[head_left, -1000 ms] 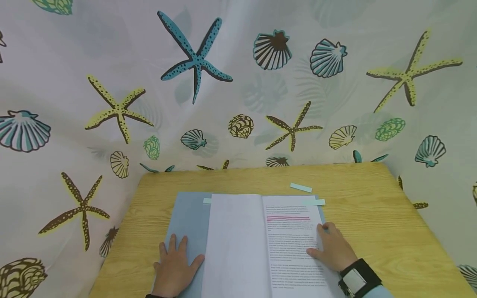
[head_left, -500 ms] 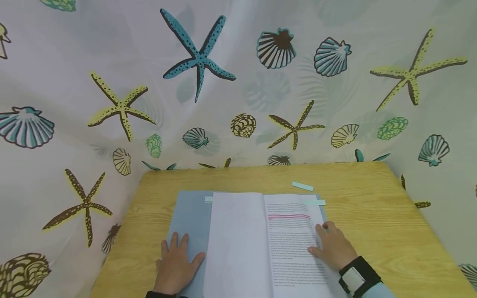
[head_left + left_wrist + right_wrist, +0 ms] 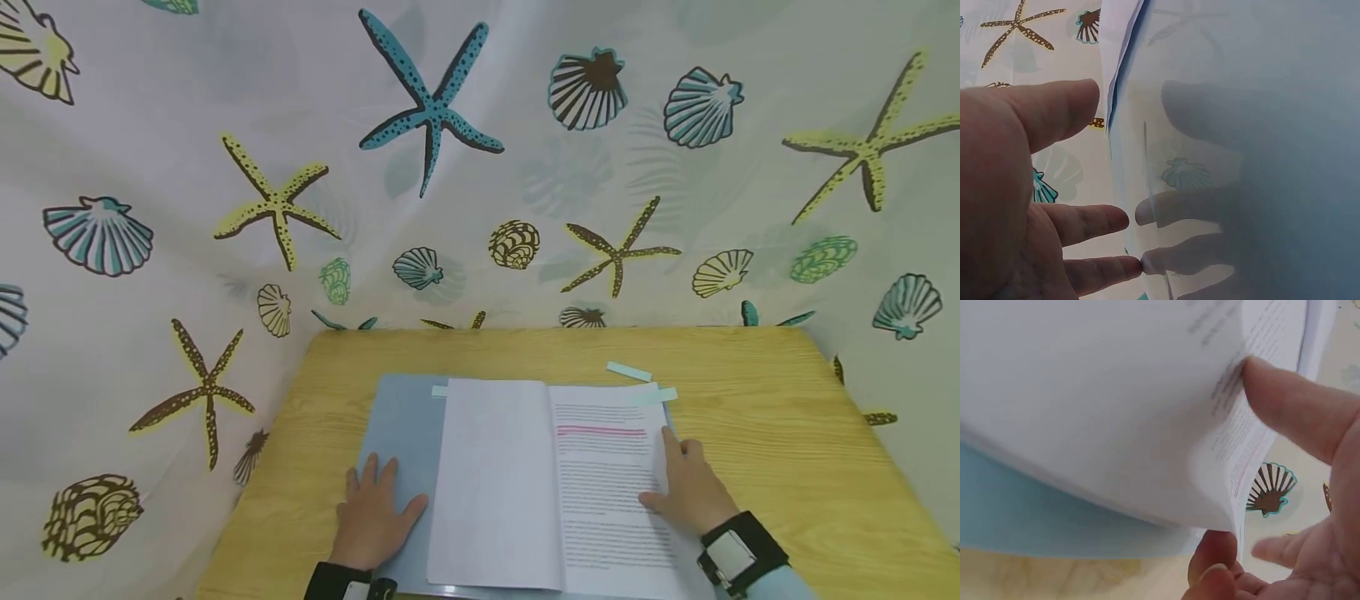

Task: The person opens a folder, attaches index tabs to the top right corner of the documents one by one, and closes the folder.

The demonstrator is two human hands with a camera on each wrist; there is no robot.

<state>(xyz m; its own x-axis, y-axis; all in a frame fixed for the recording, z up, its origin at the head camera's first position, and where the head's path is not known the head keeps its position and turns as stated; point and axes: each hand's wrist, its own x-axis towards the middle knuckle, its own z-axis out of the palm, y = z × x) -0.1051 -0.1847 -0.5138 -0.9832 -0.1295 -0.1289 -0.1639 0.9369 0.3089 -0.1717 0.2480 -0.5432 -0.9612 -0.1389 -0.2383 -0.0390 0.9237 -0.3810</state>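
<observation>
A blue folder [image 3: 408, 417] lies open on the table, with a blank white page [image 3: 495, 483] on its left and a printed page [image 3: 611, 483] marked with pink lines on its right. My left hand [image 3: 375, 517] rests flat, fingers spread, on the folder's left cover; the glossy cover mirrors its fingers [image 3: 1097, 222] in the left wrist view. My right hand [image 3: 693, 492] is at the printed page's right edge. In the right wrist view, its thumb [image 3: 1285, 400] lies against the page while curled fingers [image 3: 1213, 556] meet the edge, and the paper bows between them.
Pale blue strips stick out at the top of the papers, one at the right [image 3: 663, 395] and one at the left [image 3: 440, 392]. A loose pale blue strip [image 3: 628, 371] lies on the wooden table [image 3: 525, 350] behind the folder. A shell-and-starfish cloth [image 3: 465, 167] hangs around the table.
The head view has shifted, so everything sits farther right and slightly higher. My right index finger has straightened and moved up along the page edge. My left hand stays on the cover.
</observation>
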